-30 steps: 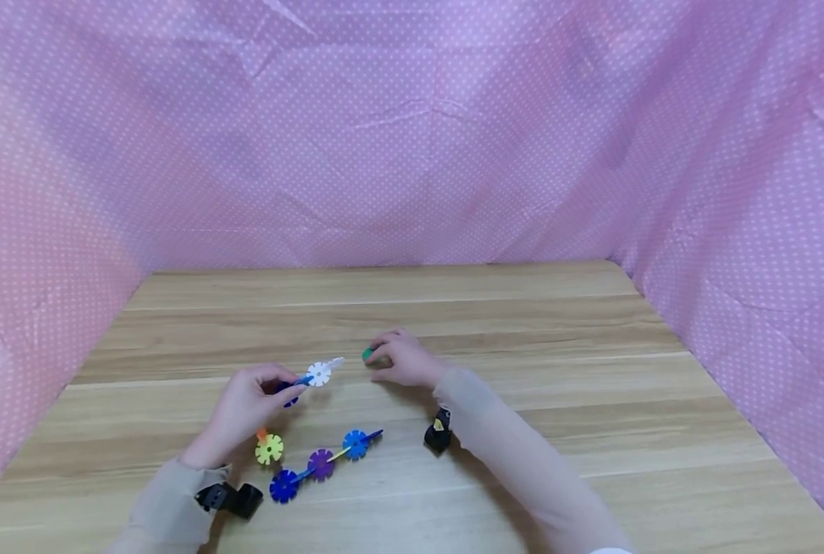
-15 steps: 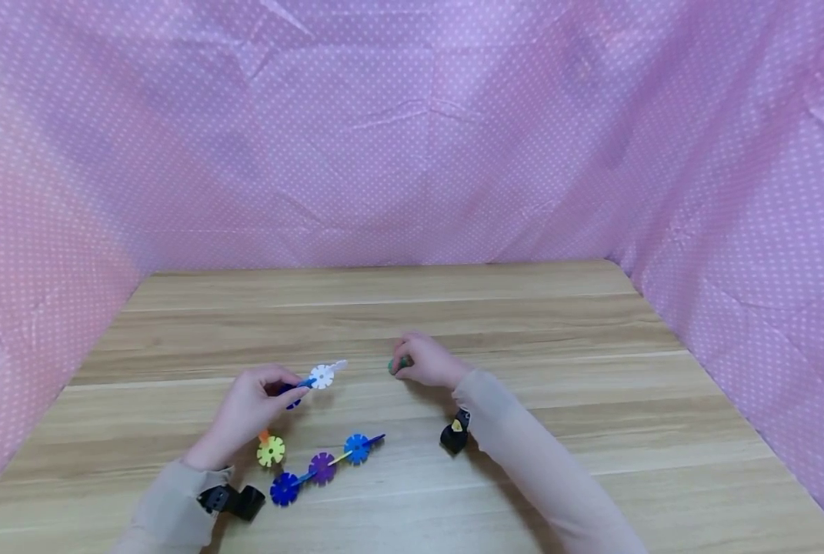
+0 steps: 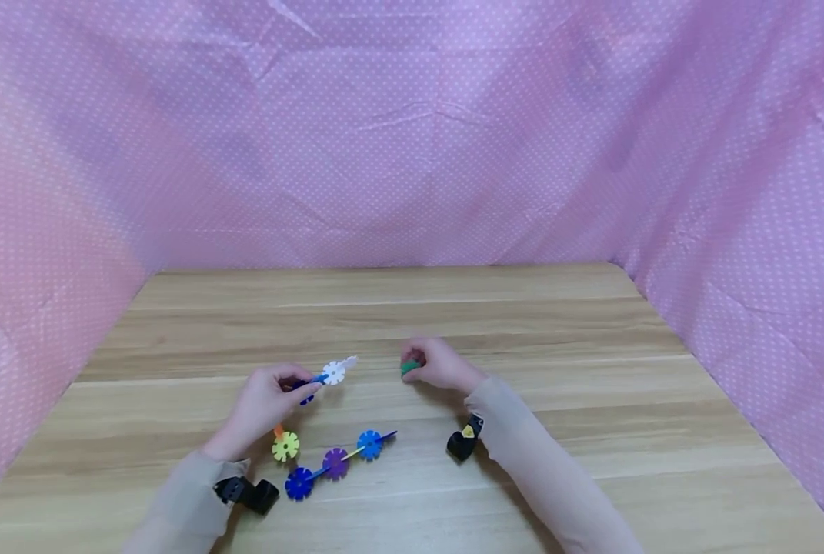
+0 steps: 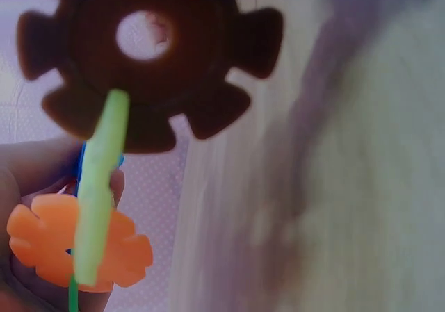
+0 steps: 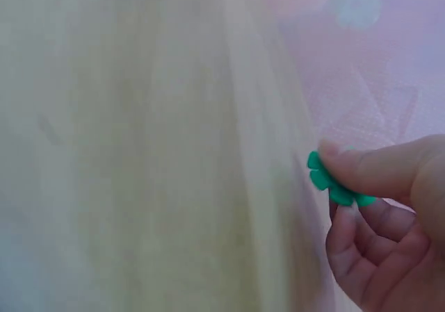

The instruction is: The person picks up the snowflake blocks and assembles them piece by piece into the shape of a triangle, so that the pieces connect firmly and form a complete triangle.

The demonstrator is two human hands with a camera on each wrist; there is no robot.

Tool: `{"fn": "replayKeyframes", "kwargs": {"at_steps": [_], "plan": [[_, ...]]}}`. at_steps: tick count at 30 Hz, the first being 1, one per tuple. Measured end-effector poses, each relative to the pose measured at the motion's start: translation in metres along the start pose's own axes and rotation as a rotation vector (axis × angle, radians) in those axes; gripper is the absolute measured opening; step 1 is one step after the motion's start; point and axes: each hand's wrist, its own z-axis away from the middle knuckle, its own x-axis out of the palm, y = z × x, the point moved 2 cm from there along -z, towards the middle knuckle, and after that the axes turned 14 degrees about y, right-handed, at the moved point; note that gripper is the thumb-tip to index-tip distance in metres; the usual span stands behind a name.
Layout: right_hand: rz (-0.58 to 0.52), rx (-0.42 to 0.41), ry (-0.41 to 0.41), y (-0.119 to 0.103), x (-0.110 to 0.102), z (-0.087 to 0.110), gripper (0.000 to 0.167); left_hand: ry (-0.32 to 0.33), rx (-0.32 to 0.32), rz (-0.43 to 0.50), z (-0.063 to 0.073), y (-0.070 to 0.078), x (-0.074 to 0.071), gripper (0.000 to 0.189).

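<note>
My left hand (image 3: 262,404) pinches a chain of slotted plastic snowflake discs near one end. A white disc (image 3: 334,373) juts out past the fingertips, with another white one set edge-on at its tip. Below the hand the chain runs on through an orange disc (image 4: 42,225), a yellow disc (image 3: 286,446), a dark blue disc (image 3: 299,483) and a purple disc (image 3: 336,464). A blue disc (image 3: 369,445) sits close to its far end. Between thumb and fingers, my right hand (image 3: 442,365) holds a single green disc (image 5: 323,178), partly covered by the thumb.
The wooden table (image 3: 536,323) spreads beneath both hands. A pink dotted cloth (image 3: 412,154) rises along its back and sides. Black wrist cameras (image 3: 463,445) are strapped to both forearms.
The right hand has drawn to the right, away from the white discs, and the green disc has turned in its fingers. The left hand keeps its grip on the chain, nearly still.
</note>
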Motion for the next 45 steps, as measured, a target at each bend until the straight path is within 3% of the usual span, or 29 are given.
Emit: {"fn": "replayKeyframes", "kwargs": {"at_steps": [4,10,14,18,21,26,29,34,37,41,45], "plan": [[-0.16,0.103,0.067,0.006,-0.002,0.01,0.009,0.009,-0.082,0.013,-0.004,0.002,0.004,0.016],[-0.29,0.254,0.164,0.011,0.001,0.021,0.011,0.055,-0.162,0.046,-0.007,0.001,0.012,0.02],[-0.522,0.401,0.172,0.014,0.005,0.024,0.011,0.061,-0.228,0.096,-0.009,0.001,0.02,0.023],[-0.676,0.461,0.174,0.014,0.007,0.025,0.011,0.058,-0.284,0.156,-0.009,0.002,0.029,0.025],[-0.686,0.447,0.181,0.014,0.008,0.025,0.013,0.053,-0.302,0.2,-0.01,0.003,0.035,0.026],[-0.644,0.41,0.251,0.014,0.005,0.025,0.018,0.065,-0.278,0.239,-0.01,0.009,0.043,0.03],[-0.646,0.42,0.305,0.015,0.003,0.026,0.02,0.083,-0.3,0.262,-0.01,0.011,0.045,0.032],[-0.661,0.425,0.306,0.013,0.002,0.024,0.019,0.092,-0.344,0.33,-0.01,0.013,0.05,0.042],[-0.679,0.412,0.339,0.013,0.002,0.021,0.018,0.043,-0.357,0.368,-0.008,0.014,0.055,0.048],[-0.668,0.407,0.426,0.018,0.0,0.017,0.024,-0.073,-0.345,0.36,-0.002,0.017,0.062,0.049],[-0.624,0.409,0.425,0.022,-0.005,0.013,0.03,-0.164,-0.31,0.349,0.002,0.019,0.065,0.048]]}}
